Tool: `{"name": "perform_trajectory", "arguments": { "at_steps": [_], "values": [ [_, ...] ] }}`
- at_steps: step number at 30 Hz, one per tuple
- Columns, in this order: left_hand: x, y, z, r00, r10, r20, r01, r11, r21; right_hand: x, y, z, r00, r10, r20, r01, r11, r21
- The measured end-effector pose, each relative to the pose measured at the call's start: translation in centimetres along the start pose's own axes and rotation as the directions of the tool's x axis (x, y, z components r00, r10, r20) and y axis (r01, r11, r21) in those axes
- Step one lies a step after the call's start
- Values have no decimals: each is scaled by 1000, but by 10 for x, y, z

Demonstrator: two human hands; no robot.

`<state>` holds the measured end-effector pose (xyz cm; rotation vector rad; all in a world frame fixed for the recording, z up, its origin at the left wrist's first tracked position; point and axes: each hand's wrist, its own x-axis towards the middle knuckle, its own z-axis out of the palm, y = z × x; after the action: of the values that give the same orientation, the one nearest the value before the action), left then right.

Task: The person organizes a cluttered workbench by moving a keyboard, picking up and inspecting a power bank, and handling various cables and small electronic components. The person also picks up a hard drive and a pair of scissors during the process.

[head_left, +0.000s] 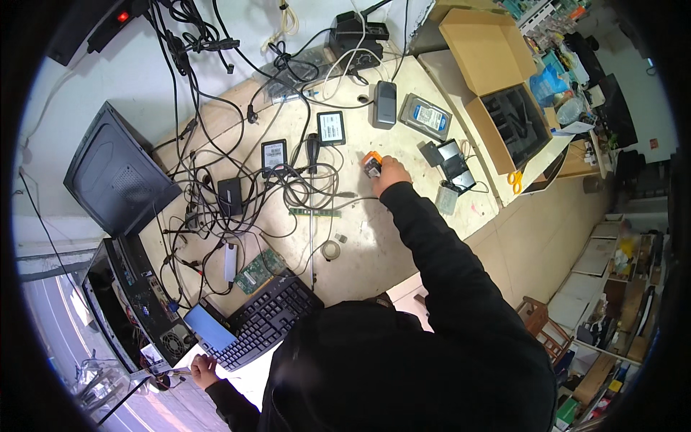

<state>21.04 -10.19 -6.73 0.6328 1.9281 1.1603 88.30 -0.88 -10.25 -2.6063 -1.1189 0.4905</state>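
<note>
My right hand reaches over the table with its fingers closed on a small orange-and-dark object, its exact kind unclear. Left of it lie two flat drives, one with a white label and one with a grey label. Beyond it are a dark grey power bank and a hard drive. Low on the left, my left hand is curled beside the black keyboard and the opened computer case; what its fingers hold, if anything, is too small to tell.
Tangled black cables cover the table's left side, by a dark case panel. A green circuit board, a memory stick and a tape roll lie mid-table. At right are an open cardboard box and yellow scissors.
</note>
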Motion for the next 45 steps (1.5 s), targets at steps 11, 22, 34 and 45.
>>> {"name": "perform_trajectory", "arguments": {
  "at_steps": [11, 22, 34, 45],
  "values": [
    [-146, 178, 272, 478, 126, 869, -140, 988, -67, -197, -159, -41, 558, -610, 562, -288, 493, 821],
    [-136, 125, 222, 339, -46, 939, 230, 973, -35, 107, -79, 46, 981, -33, -191, 64, 985, 158],
    [-116, 118, 198, 545, -299, 784, 608, 785, -123, 141, -132, 13, 802, -565, -195, 596, 779, 194],
    [-97, 107, 167, 624, -295, 723, 651, 709, -272, 127, -241, 65, 226, -610, 759, 972, 92, -215]
  ]
}}
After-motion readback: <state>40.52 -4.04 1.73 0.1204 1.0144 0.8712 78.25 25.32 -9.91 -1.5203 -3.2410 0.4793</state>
